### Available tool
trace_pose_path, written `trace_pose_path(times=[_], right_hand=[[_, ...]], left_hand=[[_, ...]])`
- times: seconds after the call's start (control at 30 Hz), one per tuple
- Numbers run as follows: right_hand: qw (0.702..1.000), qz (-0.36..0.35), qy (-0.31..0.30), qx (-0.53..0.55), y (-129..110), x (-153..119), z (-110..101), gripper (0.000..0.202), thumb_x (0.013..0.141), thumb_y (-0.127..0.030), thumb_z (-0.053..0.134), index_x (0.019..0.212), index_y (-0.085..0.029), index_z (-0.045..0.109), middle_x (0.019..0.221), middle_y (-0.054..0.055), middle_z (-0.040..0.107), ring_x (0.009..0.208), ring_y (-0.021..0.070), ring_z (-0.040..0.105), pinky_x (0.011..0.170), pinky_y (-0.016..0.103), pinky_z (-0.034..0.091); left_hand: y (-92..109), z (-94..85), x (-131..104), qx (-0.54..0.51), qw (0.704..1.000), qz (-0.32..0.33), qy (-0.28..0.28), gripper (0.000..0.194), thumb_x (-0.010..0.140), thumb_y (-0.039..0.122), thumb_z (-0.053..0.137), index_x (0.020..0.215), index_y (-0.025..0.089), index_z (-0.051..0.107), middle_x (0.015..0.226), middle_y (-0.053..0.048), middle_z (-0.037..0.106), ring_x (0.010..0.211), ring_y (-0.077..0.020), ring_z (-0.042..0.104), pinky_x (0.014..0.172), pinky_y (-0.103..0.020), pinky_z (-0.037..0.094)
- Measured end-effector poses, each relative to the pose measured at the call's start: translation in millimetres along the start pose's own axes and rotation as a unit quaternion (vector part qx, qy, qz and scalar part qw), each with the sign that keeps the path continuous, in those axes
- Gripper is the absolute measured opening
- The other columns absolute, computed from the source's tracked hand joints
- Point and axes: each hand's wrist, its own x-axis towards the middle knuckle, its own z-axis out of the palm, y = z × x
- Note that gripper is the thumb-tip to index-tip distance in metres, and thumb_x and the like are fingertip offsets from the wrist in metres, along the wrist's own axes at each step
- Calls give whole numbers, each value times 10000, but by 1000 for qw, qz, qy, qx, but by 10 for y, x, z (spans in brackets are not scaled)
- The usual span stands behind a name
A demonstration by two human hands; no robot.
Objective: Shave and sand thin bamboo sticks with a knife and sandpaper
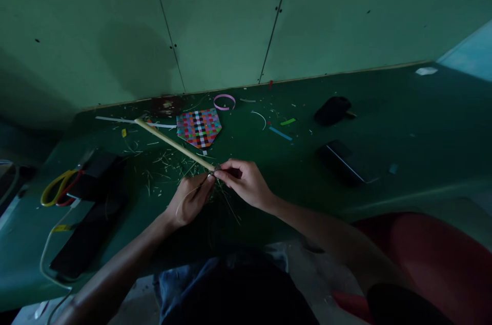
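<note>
A long pale stick point(175, 145) slants from the upper left down to my two hands. At its near end my right hand point(246, 181) is closed, thumb and forefinger pinching the tip. A small dark piece lies at those fingertips, too small to make out. Close against it, my left hand point(191, 199) is closed too, its thumb touching the same end; what its fingers hold is hidden. A thin fibre curves over the left hand. Just beyond the stick lies a woven piece point(199, 129) of multicoloured strips, pointed towards me, with a small white tab at its point.
Scissors point(61, 186) with yellow and red handles lie at left beside dark objects and a pale cable point(44, 258). Shavings point(165, 166) litter the green table point(269, 232). A pink loop point(224, 102), black pouch point(332, 110) and dark box point(342, 161) lie farther off. A red chair point(430, 258) stands right.
</note>
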Motion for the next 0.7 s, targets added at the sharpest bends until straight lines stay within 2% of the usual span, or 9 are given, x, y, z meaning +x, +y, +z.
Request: trace_pose_path(times=[0.17,0.33,0.5,0.7], right_hand=[[998,-35,14,-44,29,7,-2,244,918,-416,757,870,-177,758,816,41,711,717,156,639,630,275,477],[999,-34,-26,-5,29,5,9,208,955,-388,723,975,-188,776,940,49,658,690,129,624,622,276,506],[997,-4,-48,55,12,12,11,235,928,-416,759,940,-182,773,856,24,616,643,115,600,542,255,465],[999,4,-19,47,13,-2,15,296,893,-461,782,886,-166,754,786,11,660,580,97,576,530,245,438]], left_hand=[[-22,-10,-6,4,1000,-10,2,469,1090,471,412,750,179,550,565,27,526,487,-88,441,497,-227,348],[-16,-12,4,-33,999,-14,-22,474,1094,484,390,808,167,597,552,35,520,457,-82,423,475,-223,338],[-3,4,0,-56,998,-18,-27,469,1096,481,386,881,152,642,531,45,507,427,-75,396,450,-216,318],[-23,16,0,-46,999,-14,-19,503,1096,485,390,756,165,578,504,46,492,432,-74,396,464,-217,330]])
